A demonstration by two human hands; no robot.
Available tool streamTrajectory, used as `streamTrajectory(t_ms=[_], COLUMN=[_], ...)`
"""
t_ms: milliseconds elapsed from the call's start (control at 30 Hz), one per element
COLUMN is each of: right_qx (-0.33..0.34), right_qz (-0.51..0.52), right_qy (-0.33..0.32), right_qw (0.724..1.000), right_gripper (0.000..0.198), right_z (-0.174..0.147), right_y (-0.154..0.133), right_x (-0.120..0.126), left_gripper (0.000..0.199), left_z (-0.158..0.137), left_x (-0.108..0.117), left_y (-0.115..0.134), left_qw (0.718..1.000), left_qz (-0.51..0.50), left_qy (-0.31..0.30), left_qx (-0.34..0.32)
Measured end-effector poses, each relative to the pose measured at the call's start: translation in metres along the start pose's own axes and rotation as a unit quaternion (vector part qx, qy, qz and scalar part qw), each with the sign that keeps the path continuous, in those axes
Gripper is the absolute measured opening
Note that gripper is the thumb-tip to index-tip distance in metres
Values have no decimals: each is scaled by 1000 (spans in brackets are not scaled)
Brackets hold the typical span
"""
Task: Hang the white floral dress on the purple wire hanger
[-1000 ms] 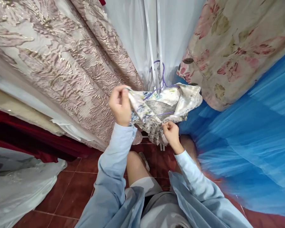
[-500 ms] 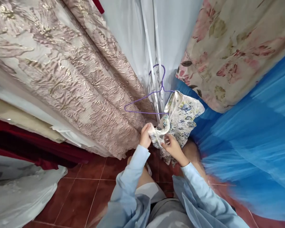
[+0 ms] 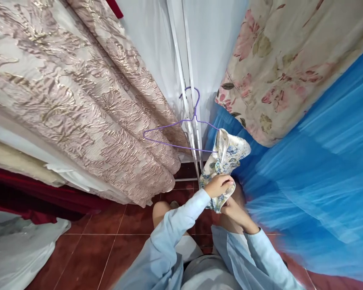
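A white garment with a blue and yellow floral print point(image 3: 234, 151) hangs from the right arm of a purple hanger point(image 3: 169, 125); the hanger's left arm is bare. My left hand point(image 3: 219, 185) is closed on the garment's edge, below the hanger. Just under it, my right hand point(image 3: 234, 211) grips the lower part of the same cloth, its fingertips partly hidden behind the fabric. The hanger's hook stands beside the thin white uprights, and I cannot tell whether it hooks onto anything.
A pink and gold brocade cloth point(image 3: 103, 104) hangs at left. White uprights point(image 3: 186, 80) stand in the middle before white cloth. At right hang a beige floral cloth point(image 3: 278, 72) and blue tulle point(image 3: 314, 173). Red tiles point(image 3: 103, 249) lie below.
My left hand has moved right across the garment and now holds it above my right hand. My right hand has shifted slightly down and right. The hanger appears further left in view.
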State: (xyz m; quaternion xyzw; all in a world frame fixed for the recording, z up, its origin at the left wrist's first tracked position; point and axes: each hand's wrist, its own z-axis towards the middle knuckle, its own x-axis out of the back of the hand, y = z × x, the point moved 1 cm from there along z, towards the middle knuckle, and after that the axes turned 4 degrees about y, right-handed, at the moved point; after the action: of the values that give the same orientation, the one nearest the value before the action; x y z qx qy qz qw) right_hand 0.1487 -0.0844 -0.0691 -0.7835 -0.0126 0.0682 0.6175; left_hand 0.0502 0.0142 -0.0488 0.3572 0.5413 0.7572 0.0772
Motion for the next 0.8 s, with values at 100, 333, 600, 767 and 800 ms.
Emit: streamTrajectory(t_ms=[100, 333, 600, 767, 800], right_qx=[-56, -79, 109, 253, 280], right_qz=[87, 117, -159, -307, -318], right_qy=[74, 62, -38, 3, 23], right_qw=[992, 988, 980, 918, 906], right_gripper=[15, 40, 37, 23, 21], right_z=[-5, -17, -20, -9, -7], right_y=[14, -3, -83, -143, -150], right_x=[11, 28, 51, 68, 70], left_gripper=[19, 31, 53, 22, 20], left_z=[-5, -17, -82, -101, -103], left_x=[-20, -25, 18, 56, 64], left_y=[-15, -28, -38, -20, -16], left_qw=[1000, 992, 960, 987, 987], left_qz=[17, -64, -207, -50, -44], left_qy=[5, -100, -102, 3, 22], left_qx=[2, 50, 156, 151, 150])
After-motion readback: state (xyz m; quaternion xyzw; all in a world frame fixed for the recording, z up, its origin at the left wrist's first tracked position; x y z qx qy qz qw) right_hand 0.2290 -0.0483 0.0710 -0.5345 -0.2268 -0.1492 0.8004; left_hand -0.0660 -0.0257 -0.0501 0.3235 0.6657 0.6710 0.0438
